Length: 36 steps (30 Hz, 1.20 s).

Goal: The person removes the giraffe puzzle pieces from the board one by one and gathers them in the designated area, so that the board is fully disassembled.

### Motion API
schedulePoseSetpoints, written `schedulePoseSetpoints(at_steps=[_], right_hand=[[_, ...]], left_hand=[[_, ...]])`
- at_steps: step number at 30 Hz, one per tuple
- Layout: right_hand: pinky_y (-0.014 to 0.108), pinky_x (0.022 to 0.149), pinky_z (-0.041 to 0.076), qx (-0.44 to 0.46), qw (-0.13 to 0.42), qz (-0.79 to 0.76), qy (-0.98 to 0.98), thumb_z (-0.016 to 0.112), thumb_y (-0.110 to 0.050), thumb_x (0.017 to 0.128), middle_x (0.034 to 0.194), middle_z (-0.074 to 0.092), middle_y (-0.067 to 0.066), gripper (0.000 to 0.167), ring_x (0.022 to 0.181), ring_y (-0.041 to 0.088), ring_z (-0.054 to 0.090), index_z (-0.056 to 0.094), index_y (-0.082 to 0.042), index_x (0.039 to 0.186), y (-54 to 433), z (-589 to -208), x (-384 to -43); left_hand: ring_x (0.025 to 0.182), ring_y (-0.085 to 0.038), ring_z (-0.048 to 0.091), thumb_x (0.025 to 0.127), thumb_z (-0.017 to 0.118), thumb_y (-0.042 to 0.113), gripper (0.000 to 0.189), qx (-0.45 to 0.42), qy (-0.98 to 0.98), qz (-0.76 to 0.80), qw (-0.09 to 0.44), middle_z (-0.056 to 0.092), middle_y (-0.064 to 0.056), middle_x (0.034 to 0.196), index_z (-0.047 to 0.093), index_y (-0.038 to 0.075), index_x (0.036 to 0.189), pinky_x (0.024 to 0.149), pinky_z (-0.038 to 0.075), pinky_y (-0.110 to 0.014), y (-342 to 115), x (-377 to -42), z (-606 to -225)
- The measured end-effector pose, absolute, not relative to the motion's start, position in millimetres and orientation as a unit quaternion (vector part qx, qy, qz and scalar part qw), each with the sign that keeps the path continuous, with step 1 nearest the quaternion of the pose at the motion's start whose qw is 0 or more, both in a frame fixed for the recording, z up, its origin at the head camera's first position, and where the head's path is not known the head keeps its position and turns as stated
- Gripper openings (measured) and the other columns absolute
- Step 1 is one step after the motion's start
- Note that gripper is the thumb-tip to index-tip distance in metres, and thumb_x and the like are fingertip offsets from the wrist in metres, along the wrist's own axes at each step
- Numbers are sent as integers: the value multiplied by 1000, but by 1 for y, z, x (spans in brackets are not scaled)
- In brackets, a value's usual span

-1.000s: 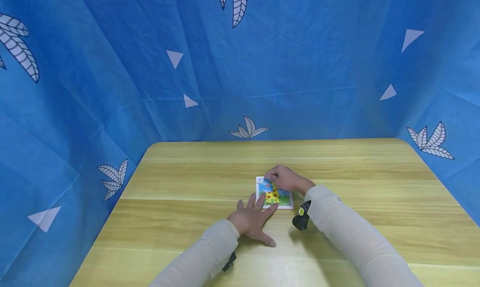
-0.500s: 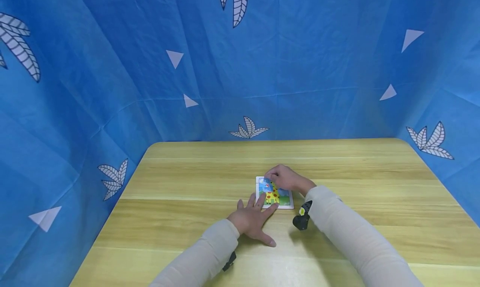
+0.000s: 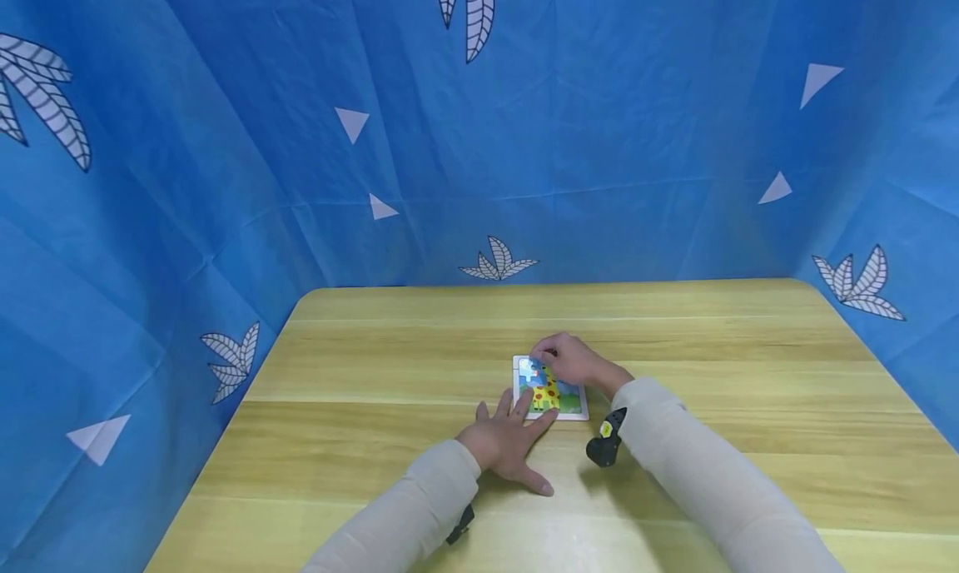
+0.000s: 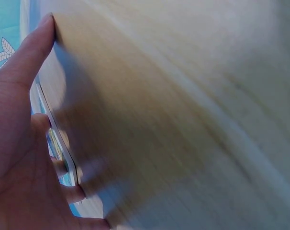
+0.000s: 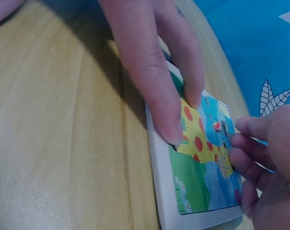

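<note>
A small square jigsaw puzzle lay flat just below and right of the centre of the head view, its glossy printed pieces showing a yellow, red-spotted giraffe inside a white frame with a slightly rounded corner. The left hand was spread out, fingers straight and apart, and two fingertips rested on the puzzle's lower edge, covering part of that border. The right hand had its fingers curled and gathered at the puzzle's upper edge, by the giraffe's head, hiding that part; whether they pinched a piece I could not tell.

Both forearms, in padded cream sleeves, came up from the bottom of the frame and barred the near approach. A black wrist device hung below the right cuff, just beside the puzzle's lower right corner. Around this, the pale wood-grain table stretched away left, right and above, giving room on three sides; its far corners were rounded. Beyond its far edge rose a creased blue cloth, printed with white leaves and triangles.
</note>
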State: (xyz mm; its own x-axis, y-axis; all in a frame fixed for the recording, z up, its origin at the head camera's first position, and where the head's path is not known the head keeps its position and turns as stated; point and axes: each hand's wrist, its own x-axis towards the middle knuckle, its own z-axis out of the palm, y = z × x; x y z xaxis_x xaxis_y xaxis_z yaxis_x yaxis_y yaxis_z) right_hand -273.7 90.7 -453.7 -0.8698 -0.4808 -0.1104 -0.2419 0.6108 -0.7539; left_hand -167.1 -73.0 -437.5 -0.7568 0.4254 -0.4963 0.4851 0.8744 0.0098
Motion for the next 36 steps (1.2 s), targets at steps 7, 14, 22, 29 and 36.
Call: schedulePoseSetpoints(at_steps=[7, 14, 22, 29, 36], right_hand=[[41, 86, 49, -216, 130, -385, 888, 49, -11, 98, 108, 64, 10, 23, 99, 21, 60, 65, -3, 112, 85, -460, -275], [37, 80, 50, -218, 120, -382, 890, 54, -11, 95, 98, 63, 6, 15, 88, 16, 59, 66, -6, 103, 82, -462, -277], [29, 68, 47, -205, 132, -394, 886, 54, -12, 96, 86, 61, 3, 6, 74, 13, 56, 59, -8, 98, 78, -465, -276], [30, 67, 47, -197, 128, -411, 881, 54, -12, 96, 83, 60, 4, 8, 72, 15, 55, 58, -7, 101, 79, -463, -274], [31, 69, 46, -174, 115, -426, 880, 55, -12, 96, 90, 58, 6, 9, 78, 17, 53, 58, -7, 102, 89, -463, -272]], left_hand=[[145, -33, 5, 68, 55, 80, 102, 245, 937, -50, 245, 1, -5, 160, 8, 41, 150, 108, 20, -62, -74, -167, -439], [145, -34, 5, 68, 55, 80, 103, 247, 937, -47, 242, 1, -5, 160, 8, 41, 150, 108, 20, -62, -74, -169, -439], [145, -34, 5, 68, 56, 80, 102, 243, 937, -44, 246, 2, -5, 160, 9, 42, 150, 108, 19, -62, -75, -168, -440], [145, -33, 4, 68, 56, 79, 102, 242, 936, -46, 250, 1, -5, 160, 8, 42, 150, 109, 19, -62, -74, -167, -439], [145, -33, 4, 69, 56, 79, 102, 245, 937, -48, 246, 1, -5, 160, 8, 41, 150, 108, 19, -62, -74, -167, -438]])
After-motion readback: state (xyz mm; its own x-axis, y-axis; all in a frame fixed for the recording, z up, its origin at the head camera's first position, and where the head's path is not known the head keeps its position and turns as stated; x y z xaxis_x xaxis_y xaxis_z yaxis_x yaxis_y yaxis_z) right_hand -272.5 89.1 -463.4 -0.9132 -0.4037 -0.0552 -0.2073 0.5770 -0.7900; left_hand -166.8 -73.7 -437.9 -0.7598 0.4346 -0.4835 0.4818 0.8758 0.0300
